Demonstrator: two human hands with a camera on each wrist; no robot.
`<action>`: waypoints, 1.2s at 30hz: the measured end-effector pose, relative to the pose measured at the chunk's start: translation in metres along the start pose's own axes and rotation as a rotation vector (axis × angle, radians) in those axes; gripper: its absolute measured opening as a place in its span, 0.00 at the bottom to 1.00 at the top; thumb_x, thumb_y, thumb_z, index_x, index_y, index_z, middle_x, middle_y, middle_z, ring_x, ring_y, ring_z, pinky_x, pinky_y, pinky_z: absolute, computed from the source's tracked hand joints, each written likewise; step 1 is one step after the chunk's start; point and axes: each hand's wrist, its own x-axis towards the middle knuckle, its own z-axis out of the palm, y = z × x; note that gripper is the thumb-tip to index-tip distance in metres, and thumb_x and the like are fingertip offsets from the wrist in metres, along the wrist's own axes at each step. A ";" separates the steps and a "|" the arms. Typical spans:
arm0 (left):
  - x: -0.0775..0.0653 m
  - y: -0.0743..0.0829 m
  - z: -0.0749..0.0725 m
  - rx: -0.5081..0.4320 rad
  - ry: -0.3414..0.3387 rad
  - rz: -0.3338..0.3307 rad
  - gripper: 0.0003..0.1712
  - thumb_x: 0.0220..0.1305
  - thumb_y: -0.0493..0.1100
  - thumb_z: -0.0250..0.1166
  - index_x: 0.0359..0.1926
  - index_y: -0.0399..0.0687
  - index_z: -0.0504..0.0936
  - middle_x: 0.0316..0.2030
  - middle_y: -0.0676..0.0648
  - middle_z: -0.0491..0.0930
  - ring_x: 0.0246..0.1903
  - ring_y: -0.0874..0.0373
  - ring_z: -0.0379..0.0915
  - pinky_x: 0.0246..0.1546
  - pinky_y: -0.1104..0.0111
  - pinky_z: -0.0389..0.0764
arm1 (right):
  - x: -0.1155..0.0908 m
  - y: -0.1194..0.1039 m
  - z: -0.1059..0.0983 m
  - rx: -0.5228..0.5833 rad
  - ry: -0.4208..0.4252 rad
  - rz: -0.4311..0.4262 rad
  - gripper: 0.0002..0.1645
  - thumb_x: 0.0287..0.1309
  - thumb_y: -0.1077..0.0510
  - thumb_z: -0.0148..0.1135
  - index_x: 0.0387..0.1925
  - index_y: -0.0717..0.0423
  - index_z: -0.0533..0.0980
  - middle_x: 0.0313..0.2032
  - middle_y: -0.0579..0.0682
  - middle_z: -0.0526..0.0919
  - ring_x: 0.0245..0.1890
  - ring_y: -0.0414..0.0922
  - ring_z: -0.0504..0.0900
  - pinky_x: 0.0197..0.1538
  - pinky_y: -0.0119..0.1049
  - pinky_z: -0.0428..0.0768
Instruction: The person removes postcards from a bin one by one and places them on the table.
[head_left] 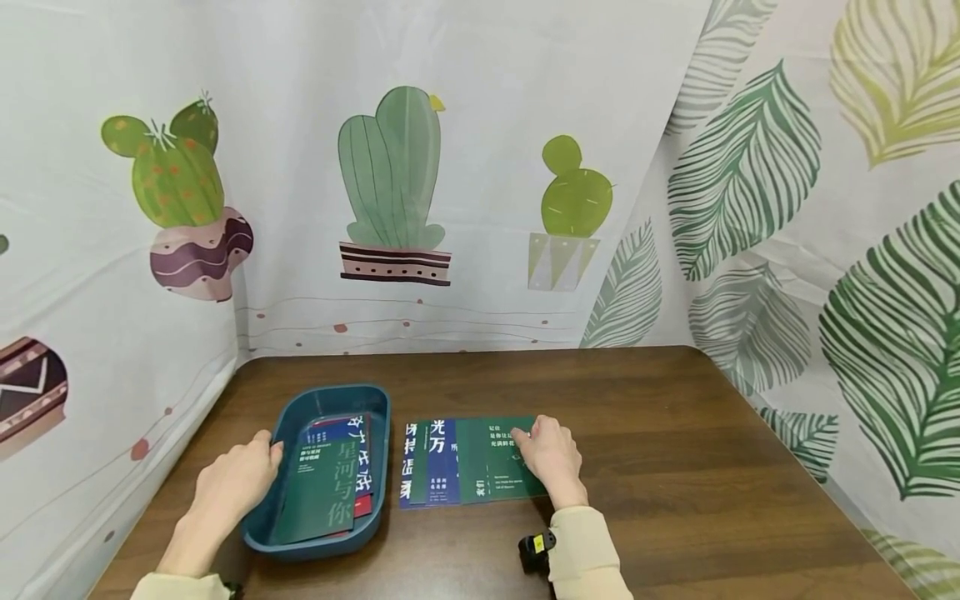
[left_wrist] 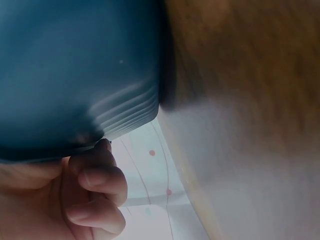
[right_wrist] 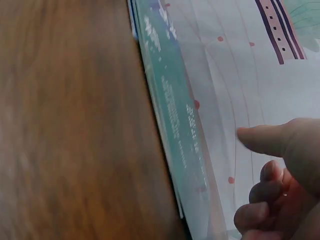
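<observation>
I have the left hand (head_left: pixel 234 482) gripping the tray (head_left: pixel 318 549); my right hand (head_left: pixel 553 458), empty, thumb apart, is nearer the cards (head_left: pixel 474 460), at the right end of their left-to-right row.

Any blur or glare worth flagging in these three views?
Head: cards fairly sharp, faint sheen on the near table; left wrist: tub soft, table grain smeared, pale glare across the table; right wrist: table grain blurred, card print washed out.

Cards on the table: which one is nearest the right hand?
The rightmost green card, at the row's right end, partly beneath the right hand; the other cards lie farther left.
</observation>
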 end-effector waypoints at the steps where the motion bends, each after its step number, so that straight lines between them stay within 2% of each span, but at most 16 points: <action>1: 0.000 0.000 0.000 0.001 0.004 0.002 0.22 0.73 0.48 0.49 0.49 0.29 0.71 0.36 0.24 0.77 0.32 0.26 0.75 0.27 0.40 0.73 | 0.000 -0.001 0.000 0.029 0.010 -0.016 0.23 0.60 0.44 0.65 0.20 0.52 0.67 0.17 0.49 0.67 0.18 0.47 0.69 0.22 0.41 0.63; 8: 0.002 -0.003 0.002 0.004 0.003 0.004 0.22 0.73 0.48 0.49 0.49 0.30 0.71 0.36 0.24 0.78 0.32 0.27 0.75 0.27 0.40 0.73 | 0.000 -0.007 -0.001 0.235 0.047 -0.190 0.14 0.64 0.53 0.61 0.24 0.52 0.74 0.18 0.46 0.70 0.21 0.45 0.70 0.28 0.39 0.67; 13: 0.002 -0.003 0.001 0.005 0.011 0.007 0.21 0.73 0.48 0.49 0.48 0.30 0.71 0.36 0.24 0.78 0.32 0.27 0.75 0.27 0.40 0.73 | -0.004 -0.018 -0.003 0.379 0.019 -0.258 0.13 0.70 0.50 0.55 0.35 0.54 0.79 0.30 0.49 0.81 0.31 0.46 0.77 0.37 0.43 0.74; 17: 0.002 -0.003 0.001 0.006 0.021 0.010 0.21 0.72 0.47 0.50 0.48 0.30 0.71 0.35 0.24 0.78 0.32 0.27 0.75 0.27 0.40 0.73 | -0.012 -0.036 -0.008 0.524 -0.040 -0.295 0.15 0.72 0.49 0.53 0.42 0.56 0.79 0.38 0.53 0.84 0.37 0.53 0.83 0.43 0.46 0.78; 19: 0.002 -0.003 0.001 0.005 0.022 0.008 0.21 0.72 0.47 0.50 0.48 0.30 0.71 0.35 0.24 0.78 0.32 0.27 0.75 0.27 0.39 0.73 | -0.017 -0.045 -0.009 0.594 -0.077 -0.301 0.15 0.72 0.50 0.52 0.43 0.57 0.78 0.40 0.52 0.84 0.41 0.54 0.83 0.43 0.45 0.79; 23: 0.002 -0.003 0.001 0.006 0.015 -0.002 0.21 0.72 0.48 0.50 0.49 0.30 0.71 0.36 0.24 0.78 0.33 0.26 0.75 0.28 0.39 0.73 | -0.039 -0.075 -0.022 0.729 -0.164 -0.299 0.14 0.74 0.55 0.48 0.48 0.62 0.75 0.45 0.56 0.82 0.45 0.53 0.82 0.42 0.41 0.79; 25: 0.002 -0.003 0.001 0.008 0.009 -0.007 0.22 0.73 0.48 0.50 0.49 0.30 0.71 0.37 0.24 0.78 0.33 0.27 0.75 0.29 0.39 0.73 | -0.046 -0.086 -0.020 0.793 -0.205 -0.285 0.15 0.74 0.58 0.46 0.50 0.64 0.74 0.48 0.58 0.81 0.46 0.52 0.81 0.43 0.40 0.79; 30: 0.002 -0.004 0.000 0.011 0.010 -0.003 0.21 0.73 0.48 0.50 0.49 0.30 0.71 0.37 0.25 0.78 0.33 0.27 0.75 0.28 0.39 0.73 | -0.049 -0.098 0.007 0.915 -0.262 -0.238 0.19 0.76 0.54 0.44 0.56 0.62 0.71 0.52 0.57 0.80 0.51 0.53 0.80 0.47 0.43 0.79; 36: 0.001 -0.003 0.003 0.008 0.006 0.004 0.22 0.73 0.48 0.50 0.50 0.29 0.71 0.38 0.24 0.78 0.34 0.26 0.76 0.29 0.39 0.73 | -0.064 -0.114 0.021 1.098 -0.334 -0.141 0.23 0.75 0.52 0.43 0.61 0.63 0.66 0.52 0.58 0.79 0.52 0.53 0.78 0.51 0.47 0.77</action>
